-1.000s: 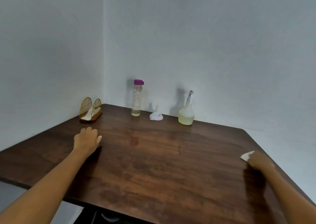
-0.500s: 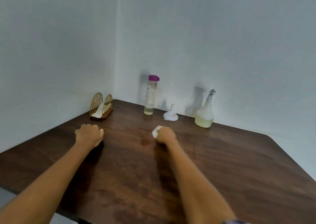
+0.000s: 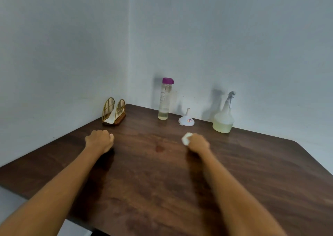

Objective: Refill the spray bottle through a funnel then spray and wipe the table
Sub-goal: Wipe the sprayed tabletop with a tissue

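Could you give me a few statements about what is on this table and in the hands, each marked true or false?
1. The right hand grips a white wad of tissue. True.
2. The funnel sits in the neck of the spray bottle. False: it stands upside down on the table.
3. The tall bottle wears a purple cap. True.
4. The left hand holds the napkin holder. False: it rests on the table, holding nothing.

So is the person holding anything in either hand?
The right hand grips a wadded white tissue, bunched in the fingers with one end poking out. The left hand rests on the table, holding nothing visible.
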Action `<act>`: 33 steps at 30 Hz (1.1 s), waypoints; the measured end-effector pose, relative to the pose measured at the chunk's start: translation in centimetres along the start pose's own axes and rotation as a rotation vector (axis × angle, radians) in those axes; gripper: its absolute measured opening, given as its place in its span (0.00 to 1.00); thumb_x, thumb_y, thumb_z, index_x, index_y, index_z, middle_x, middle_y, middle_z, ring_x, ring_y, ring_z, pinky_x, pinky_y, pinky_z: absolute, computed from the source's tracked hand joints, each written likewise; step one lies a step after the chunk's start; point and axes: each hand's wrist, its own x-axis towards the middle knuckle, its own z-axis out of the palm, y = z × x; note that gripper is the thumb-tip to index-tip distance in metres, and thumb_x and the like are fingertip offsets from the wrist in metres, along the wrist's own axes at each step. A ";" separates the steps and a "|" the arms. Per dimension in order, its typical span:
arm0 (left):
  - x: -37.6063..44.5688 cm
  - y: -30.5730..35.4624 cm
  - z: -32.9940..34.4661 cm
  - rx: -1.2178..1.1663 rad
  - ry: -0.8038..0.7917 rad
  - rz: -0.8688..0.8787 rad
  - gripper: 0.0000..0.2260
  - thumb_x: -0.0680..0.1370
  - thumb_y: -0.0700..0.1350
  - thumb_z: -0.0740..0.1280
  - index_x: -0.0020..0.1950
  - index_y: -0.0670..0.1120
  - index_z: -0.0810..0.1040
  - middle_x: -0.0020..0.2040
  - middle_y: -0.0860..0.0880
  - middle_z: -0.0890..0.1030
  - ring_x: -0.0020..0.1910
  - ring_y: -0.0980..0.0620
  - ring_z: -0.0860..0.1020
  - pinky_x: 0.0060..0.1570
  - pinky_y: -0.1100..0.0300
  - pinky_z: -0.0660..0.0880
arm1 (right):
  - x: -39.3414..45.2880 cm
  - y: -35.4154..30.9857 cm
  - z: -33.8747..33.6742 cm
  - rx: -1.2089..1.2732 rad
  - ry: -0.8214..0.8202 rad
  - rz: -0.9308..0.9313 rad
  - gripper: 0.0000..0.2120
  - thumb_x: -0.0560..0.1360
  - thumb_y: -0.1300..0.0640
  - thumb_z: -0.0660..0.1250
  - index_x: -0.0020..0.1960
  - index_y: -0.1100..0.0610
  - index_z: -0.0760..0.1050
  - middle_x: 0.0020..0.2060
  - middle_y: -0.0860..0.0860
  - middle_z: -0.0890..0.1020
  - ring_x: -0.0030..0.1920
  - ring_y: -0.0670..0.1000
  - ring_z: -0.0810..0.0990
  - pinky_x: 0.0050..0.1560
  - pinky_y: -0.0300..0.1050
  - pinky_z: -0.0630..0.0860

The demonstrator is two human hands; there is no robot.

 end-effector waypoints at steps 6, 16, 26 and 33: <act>0.0 -0.7 -0.8 0.045 -0.079 0.017 0.22 0.81 0.57 0.51 0.53 0.41 0.77 0.55 0.43 0.78 0.57 0.45 0.75 0.60 0.47 0.70 | -1.3 13.4 -4.0 -0.080 0.107 0.344 0.15 0.79 0.59 0.57 0.63 0.62 0.72 0.61 0.59 0.77 0.60 0.59 0.76 0.59 0.50 0.72; 4.1 -3.0 0.8 -0.107 -0.072 -0.021 0.19 0.82 0.55 0.52 0.46 0.42 0.74 0.50 0.43 0.79 0.49 0.46 0.78 0.55 0.52 0.74 | 2.7 1.2 -0.2 -0.038 0.031 0.127 0.16 0.77 0.58 0.57 0.61 0.62 0.75 0.62 0.58 0.77 0.62 0.58 0.76 0.60 0.48 0.72; 3.7 -2.7 0.1 -0.032 -0.195 -0.072 0.31 0.81 0.60 0.44 0.69 0.40 0.70 0.69 0.40 0.72 0.68 0.43 0.70 0.69 0.47 0.63 | -4.7 -22.0 7.8 0.058 -0.225 -0.407 0.17 0.79 0.58 0.60 0.67 0.59 0.71 0.62 0.59 0.76 0.62 0.58 0.74 0.60 0.51 0.72; -1.9 -2.7 -1.6 0.048 -0.169 -0.004 0.32 0.80 0.62 0.42 0.71 0.43 0.68 0.71 0.41 0.69 0.70 0.43 0.67 0.69 0.45 0.61 | -8.9 -5.7 2.8 -0.002 -0.006 -0.199 0.16 0.79 0.53 0.58 0.64 0.54 0.75 0.62 0.58 0.77 0.63 0.60 0.75 0.61 0.49 0.73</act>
